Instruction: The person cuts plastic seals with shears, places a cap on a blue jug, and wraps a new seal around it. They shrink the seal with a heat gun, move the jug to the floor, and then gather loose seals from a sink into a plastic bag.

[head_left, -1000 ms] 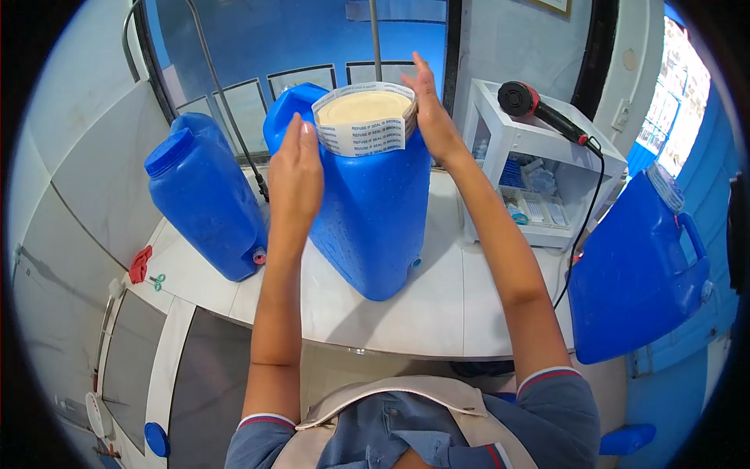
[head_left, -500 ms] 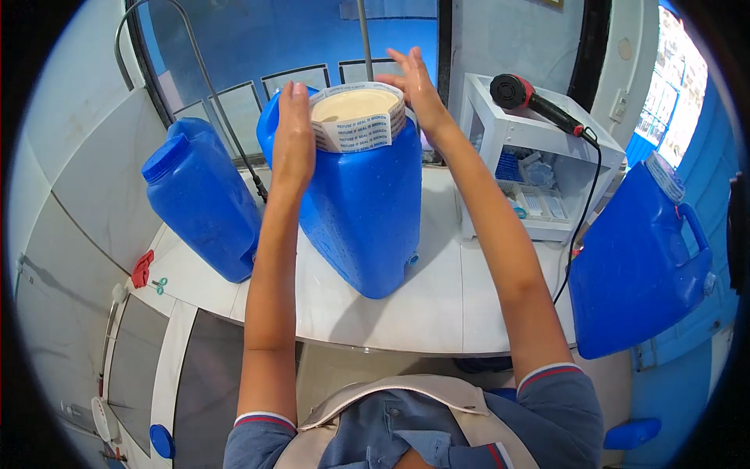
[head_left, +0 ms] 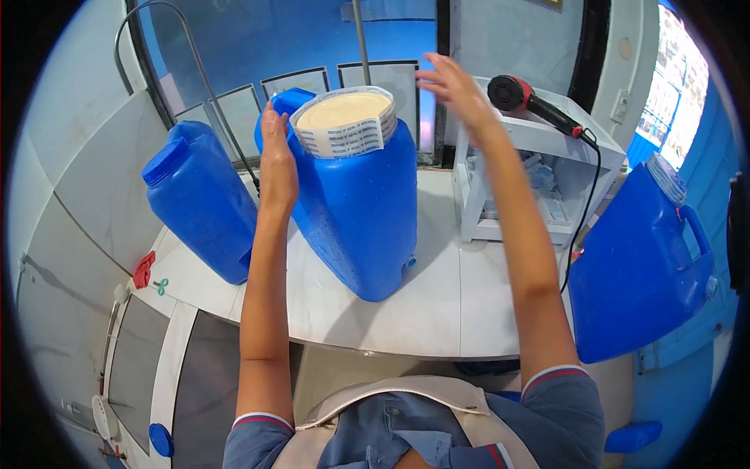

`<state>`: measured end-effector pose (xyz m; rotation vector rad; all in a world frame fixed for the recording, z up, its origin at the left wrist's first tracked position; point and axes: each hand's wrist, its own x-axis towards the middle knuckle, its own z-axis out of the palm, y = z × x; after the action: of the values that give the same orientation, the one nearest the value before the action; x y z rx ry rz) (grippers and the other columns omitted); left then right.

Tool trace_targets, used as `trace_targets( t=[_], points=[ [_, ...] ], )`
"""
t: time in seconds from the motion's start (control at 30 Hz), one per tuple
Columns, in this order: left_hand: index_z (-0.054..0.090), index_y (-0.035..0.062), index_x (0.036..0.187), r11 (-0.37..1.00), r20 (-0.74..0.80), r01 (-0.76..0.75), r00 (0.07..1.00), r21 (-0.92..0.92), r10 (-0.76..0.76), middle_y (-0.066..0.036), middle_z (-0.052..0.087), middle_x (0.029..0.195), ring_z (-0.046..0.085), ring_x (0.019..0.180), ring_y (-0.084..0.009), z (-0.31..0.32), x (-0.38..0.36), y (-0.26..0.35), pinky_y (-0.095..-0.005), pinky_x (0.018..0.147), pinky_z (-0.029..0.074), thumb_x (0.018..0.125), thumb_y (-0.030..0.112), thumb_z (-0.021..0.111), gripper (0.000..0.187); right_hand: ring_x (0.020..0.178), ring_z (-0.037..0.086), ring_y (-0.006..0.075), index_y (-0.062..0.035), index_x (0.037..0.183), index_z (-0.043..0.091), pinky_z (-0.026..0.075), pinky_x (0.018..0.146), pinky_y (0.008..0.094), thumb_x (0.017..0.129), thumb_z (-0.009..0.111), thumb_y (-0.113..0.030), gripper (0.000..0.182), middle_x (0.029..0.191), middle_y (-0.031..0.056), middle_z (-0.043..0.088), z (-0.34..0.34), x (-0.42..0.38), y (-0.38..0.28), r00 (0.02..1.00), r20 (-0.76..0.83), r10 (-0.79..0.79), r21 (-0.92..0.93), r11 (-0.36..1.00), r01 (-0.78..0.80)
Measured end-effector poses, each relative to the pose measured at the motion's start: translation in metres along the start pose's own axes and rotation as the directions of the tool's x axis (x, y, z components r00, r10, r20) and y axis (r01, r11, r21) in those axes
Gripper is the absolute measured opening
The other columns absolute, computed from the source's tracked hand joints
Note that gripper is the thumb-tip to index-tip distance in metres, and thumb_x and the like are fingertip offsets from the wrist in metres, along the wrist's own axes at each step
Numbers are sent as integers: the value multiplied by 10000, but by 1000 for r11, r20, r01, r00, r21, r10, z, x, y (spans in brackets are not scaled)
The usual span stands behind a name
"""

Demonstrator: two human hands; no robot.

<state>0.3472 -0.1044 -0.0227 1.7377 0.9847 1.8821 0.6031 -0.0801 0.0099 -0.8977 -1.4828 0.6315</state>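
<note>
A tall blue water jug (head_left: 355, 211) stands upright on the white counter in front of me. Around its cream cap (head_left: 344, 111) sits a loose printed shrink seal band (head_left: 355, 141) reading "REFUSE IF SEAL IS BROKEN". My left hand (head_left: 279, 164) is held flat along the left side of the jug, close to the band, fingers stretched out. Raised to the right of the cap, my right hand (head_left: 461, 94) is apart from the jug, fingers spread and slightly blurred. It is near a red and black hair dryer (head_left: 535, 103) lying on a white shelf unit.
Another blue jug (head_left: 199, 203) stands to the left, beside a curved metal pipe (head_left: 191, 47). At the right is a further blue jug (head_left: 641, 266). Small scissors (head_left: 160, 287) and a red cloth (head_left: 143, 270) lie on the left of the counter (head_left: 422, 313). The dryer's cord (head_left: 584, 211) hangs down.
My right hand has moved away from the cap, to the right toward the hair dryer. My left hand has shifted slightly left and down, and the jug's top leans a little left.
</note>
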Motion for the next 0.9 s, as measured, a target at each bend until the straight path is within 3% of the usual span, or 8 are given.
trace_targets(
  t=[0.17, 0.23, 0.33, 0.4, 0.47, 0.57, 0.77, 0.9],
  points=[
    [327, -23, 1332, 976, -124, -219, 968, 12, 219, -225, 440, 1289, 397, 1231, -349, -4, -37, -1, -426, 1058, 251, 958, 336, 334, 519, 904, 596, 141, 24, 1050, 604, 450, 852, 278, 893, 523, -202, 287, 967, 78, 632, -86, -63, -8, 964, 255, 81, -74, 995, -64],
    [433, -49, 1214, 776, -64, -608, 779, 171, 624, -211, 508, 1201, 478, 1143, -322, 5, -66, 0, -420, 989, 336, 899, 161, 418, 379, 861, 601, 132, 27, 1000, 627, 466, 813, 281, 872, 551, -187, 261, 910, 66, 644, -121, -84, 29, 884, 365, 293, -200, 952, -233],
    [534, 4, 1090, 622, 359, -782, 569, -41, 740, -160, 594, 998, 587, 892, -313, 47, -113, 0, -395, 794, 445, 680, -27, 532, 411, 788, 624, 171, -14, 913, 678, 481, 763, 293, 799, 599, -141, 188, 820, 79, 672, -160, -93, 136, 868, 251, 429, -640, 746, -184],
    [550, -7, 1044, 706, 543, -703, 562, -85, 624, -159, 588, 965, 583, 883, -308, 87, -133, -5, -391, 769, 461, 667, -31, 554, 379, 719, 617, 205, -16, 889, 678, 474, 693, 289, 749, 648, -133, 185, 746, 95, 662, -170, -97, 225, 941, -120, 316, -727, 617, -300],
    [548, -13, 1042, 779, 585, -623, 605, -74, 540, -149, 591, 978, 578, 874, -317, 122, -148, -25, -387, 753, 462, 720, -27, 546, 322, 898, 603, 277, -64, 905, 691, 455, 781, 339, 721, 675, -171, 214, 874, 117, 664, -169, -98, 259, 973, -101, 209, -787, 581, -207],
    [557, 16, 1061, 997, 658, -78, 752, 30, 39, -126, 602, 997, 589, 863, -275, 154, -161, -47, -321, 653, 473, 839, 31, 493, 231, 1074, 504, 319, -110, 895, 702, 368, 907, 418, 710, 693, -215, 213, 998, 87, 641, -157, -102, 273, 965, -145, 219, -900, 376, -220],
    [572, 8, 1065, 936, 655, 353, 706, 5, -270, -81, 638, 991, 590, 867, -155, 174, -176, -78, -259, 655, 458, 879, 83, 500, 213, 1099, 451, 274, -171, 892, 711, 268, 927, 479, 742, 677, -303, 202, 1024, 29, 638, -165, -95, 308, 946, -14, 323, -955, 276, -108],
    [564, -7, 1082, 897, 665, 441, 667, 11, -336, -84, 641, 989, 580, 886, -139, 176, -182, -91, -239, 721, 446, 894, 94, 490, 226, 1089, 458, 227, -190, 911, 714, 279, 888, 465, 782, 643, -334, 206, 1009, 10, 652, -170, -90, 309, 927, -37, 373, -946, 285, -152]
  ],
)
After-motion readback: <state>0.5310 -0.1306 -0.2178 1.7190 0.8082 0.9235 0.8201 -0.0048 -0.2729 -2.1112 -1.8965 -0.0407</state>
